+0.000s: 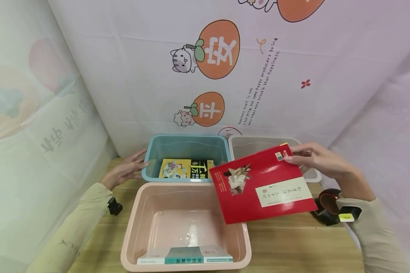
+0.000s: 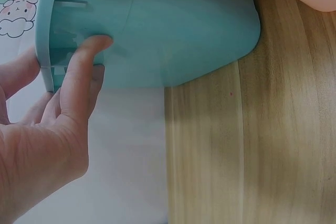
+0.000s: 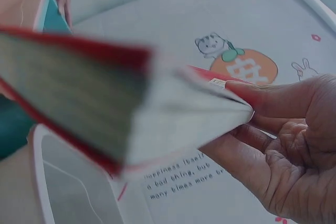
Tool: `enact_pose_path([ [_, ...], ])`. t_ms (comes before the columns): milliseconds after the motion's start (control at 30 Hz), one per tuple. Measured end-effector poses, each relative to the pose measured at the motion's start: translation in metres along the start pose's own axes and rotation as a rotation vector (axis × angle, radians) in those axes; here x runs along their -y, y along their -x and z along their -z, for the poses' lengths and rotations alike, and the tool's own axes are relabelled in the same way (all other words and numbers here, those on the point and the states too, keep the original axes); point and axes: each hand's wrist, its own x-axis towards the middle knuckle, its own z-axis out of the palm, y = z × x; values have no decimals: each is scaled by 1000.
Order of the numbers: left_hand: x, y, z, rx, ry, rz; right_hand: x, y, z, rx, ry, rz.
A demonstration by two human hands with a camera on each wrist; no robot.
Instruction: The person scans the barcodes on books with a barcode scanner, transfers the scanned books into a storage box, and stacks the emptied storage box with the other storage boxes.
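A red book [image 1: 263, 185] with a pale title panel hangs tilted over the right side of the pink bin. My right hand [image 1: 316, 159] pinches it at its upper right corner; in the right wrist view its page edges are blurred and slightly fanned. My left hand [image 1: 128, 168] holds the left rim of the blue bin [image 1: 188, 139], with fingers [image 2: 79, 80] against its outer wall. Inside that bin lies a yellow-and-black book [image 1: 186, 168]. The pink bin [image 1: 133, 220] in front holds a white-and-teal book [image 1: 184, 255] along its near wall.
A grey-white bin [image 1: 256, 140] stands at the back right, partly covered by the red book. All the bins sit on a wooden table [image 1: 287, 246]. White printed cloth [image 1: 140, 76] encloses the back and both sides.
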Motion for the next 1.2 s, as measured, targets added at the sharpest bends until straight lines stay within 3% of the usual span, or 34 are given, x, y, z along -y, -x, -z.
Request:
enact_pose_path([
  [233,4,2,-3,-1,1,4,-11,30,30,-61,70,-4],
  [467,6,1,-5,6,-14,-3,-16,53,50,-104,207,-116],
  [700,4,-1,-2,0,-22,10,-18,59,56,-13,262,-266],
  [933,4,-1,-2,-3,-17,13,-27,69,59,89,238,-342],
  [1067,4,-1,-1,2,-15,11,-28,74,58,96,244,-408],
  [1200,5,0,-1,9,-10,10,-28,78,57,49,275,-511],
])
